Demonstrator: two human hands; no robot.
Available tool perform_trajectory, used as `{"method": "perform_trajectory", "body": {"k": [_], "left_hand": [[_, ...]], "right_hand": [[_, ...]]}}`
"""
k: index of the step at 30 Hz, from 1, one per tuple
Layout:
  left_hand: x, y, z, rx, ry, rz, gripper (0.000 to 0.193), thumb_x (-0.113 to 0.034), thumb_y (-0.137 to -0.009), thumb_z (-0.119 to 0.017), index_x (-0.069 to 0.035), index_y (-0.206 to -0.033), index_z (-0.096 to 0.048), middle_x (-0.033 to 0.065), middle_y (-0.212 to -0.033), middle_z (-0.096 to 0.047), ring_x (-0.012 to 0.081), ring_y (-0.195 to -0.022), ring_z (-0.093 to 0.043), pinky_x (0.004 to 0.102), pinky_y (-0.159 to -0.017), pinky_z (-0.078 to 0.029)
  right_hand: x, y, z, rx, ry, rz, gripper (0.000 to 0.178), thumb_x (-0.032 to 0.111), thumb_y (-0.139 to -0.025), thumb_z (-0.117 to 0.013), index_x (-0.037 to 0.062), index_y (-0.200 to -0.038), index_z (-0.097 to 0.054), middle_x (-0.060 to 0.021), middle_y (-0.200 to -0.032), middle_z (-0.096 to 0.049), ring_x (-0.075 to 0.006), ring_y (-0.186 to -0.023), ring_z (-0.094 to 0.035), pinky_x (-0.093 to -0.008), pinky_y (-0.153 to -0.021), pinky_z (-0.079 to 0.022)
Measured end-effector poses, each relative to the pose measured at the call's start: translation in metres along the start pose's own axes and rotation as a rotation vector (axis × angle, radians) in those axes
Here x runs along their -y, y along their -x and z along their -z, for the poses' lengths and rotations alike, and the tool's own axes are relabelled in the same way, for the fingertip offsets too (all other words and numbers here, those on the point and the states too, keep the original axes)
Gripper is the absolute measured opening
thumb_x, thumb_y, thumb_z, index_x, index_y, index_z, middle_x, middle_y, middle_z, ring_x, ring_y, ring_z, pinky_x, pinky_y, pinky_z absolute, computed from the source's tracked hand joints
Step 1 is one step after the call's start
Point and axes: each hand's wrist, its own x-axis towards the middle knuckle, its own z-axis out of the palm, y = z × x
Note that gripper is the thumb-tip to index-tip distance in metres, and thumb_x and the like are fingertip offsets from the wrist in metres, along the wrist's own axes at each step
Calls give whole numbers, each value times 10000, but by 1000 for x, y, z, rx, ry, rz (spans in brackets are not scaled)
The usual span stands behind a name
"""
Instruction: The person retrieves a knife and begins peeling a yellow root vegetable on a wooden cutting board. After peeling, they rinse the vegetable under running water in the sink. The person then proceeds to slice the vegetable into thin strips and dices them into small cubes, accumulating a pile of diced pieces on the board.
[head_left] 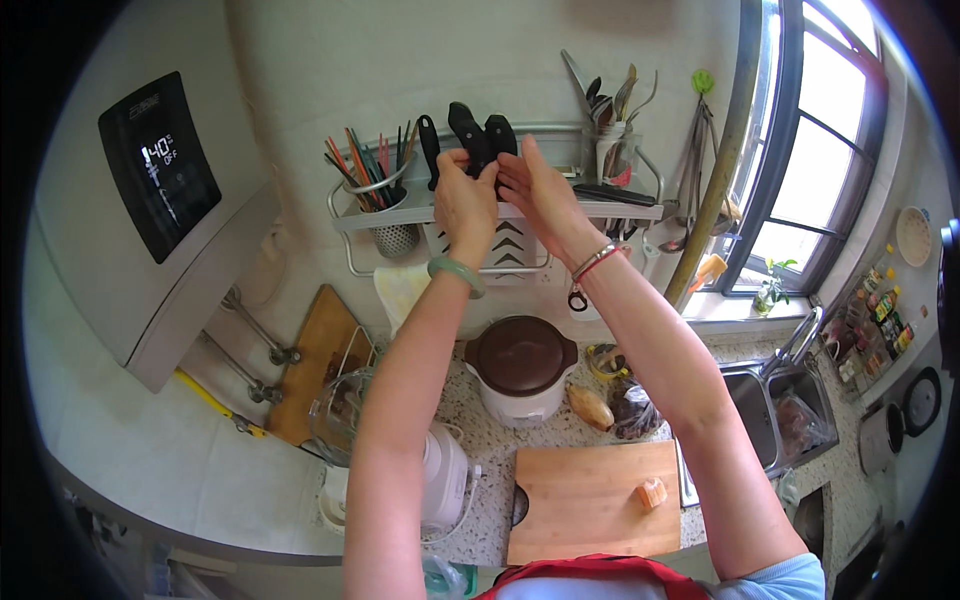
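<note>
A: Black knife handles (467, 128) stand upright at the wall rack (590, 211). Fingers?

B: Left hand's (463, 205) at the handles, grip unclear; right hand's (548, 195) extended, unclosed, beside them.

A: Risk?

B: Crowded handles might snag; a slip could drop one onto the lidded pot (521, 358) below the rack.

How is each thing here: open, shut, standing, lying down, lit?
Black handles, pointing up
Left hand, at the handles; grip unclear
Right hand, open beside them
White pot, covered by brown lid
Cutting board, lying flat
Tall board, propped up
Chopsticks, upright
Display, lit
</note>
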Motion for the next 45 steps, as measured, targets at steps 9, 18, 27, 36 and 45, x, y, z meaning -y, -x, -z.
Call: {"method": "perform_trajectory", "body": {"k": [9, 18, 27, 36, 45], "left_hand": [[14, -21, -10, 21, 194, -97, 530, -190, -790, -791, -6, -1240, -583, 139, -1083, -688, 220, -843, -688, 324, -685, -541], [-29, -57, 5, 27, 326, -318, 517, -135, -817, -764, 10, -1272, -567, 105, -1073, -662, 139, -793, -661, 255, -564, -556], [-89, 15, 60, 17, 566, -548, 479, -95, -831, -752, 11, -1247, -540, 106, -1124, -641, 167, -962, -632, 274, -704, -575], [-77, 54, 55, -130, 219, -816, 424, -97, -791, -792, -10, -1149, -583, 160, -1041, -664, 213, -853, -678, 306, -726, -557], [-108, -5, 69, 108, 427, -623, 427, -32, -866, -693, 7, -1240, -491, 108, -1042, -655, 172, -879, -665, 282, -761, -541]], "right_hand": [[9, -3, 7, 37, 46, -2, 850, 612, -984, -340, -106, -1439, -322, -220, -1488, -385, -295, -1395, -355, -391, -1134, -289], [17, -8, 23, 8, 31, 5, 756, 564, -1000, -361, -84, -1384, -431, -191, -1389, -510, -259, -1288, -487, -352, -1075, -371], [40, 60, 14, 107, 116, 2, 611, 504, -1004, -416, -43, -1204, -598, -95, -1030, -674, -165, -904, -632, -289, -815, -500], [41, 80, 20, 475, -339, -264, 741, 602, -993, -339, -66, -1265, -509, -147, -1152, -670, -226, -1033, -666, -383, -889, -536], [90, 64, -3, 317, -98, -127, 632, 467, -1038, -312, -72, -1329, -469, -190, -1243, -611, -253, -1058, -629, -403, -887, -520]]}}
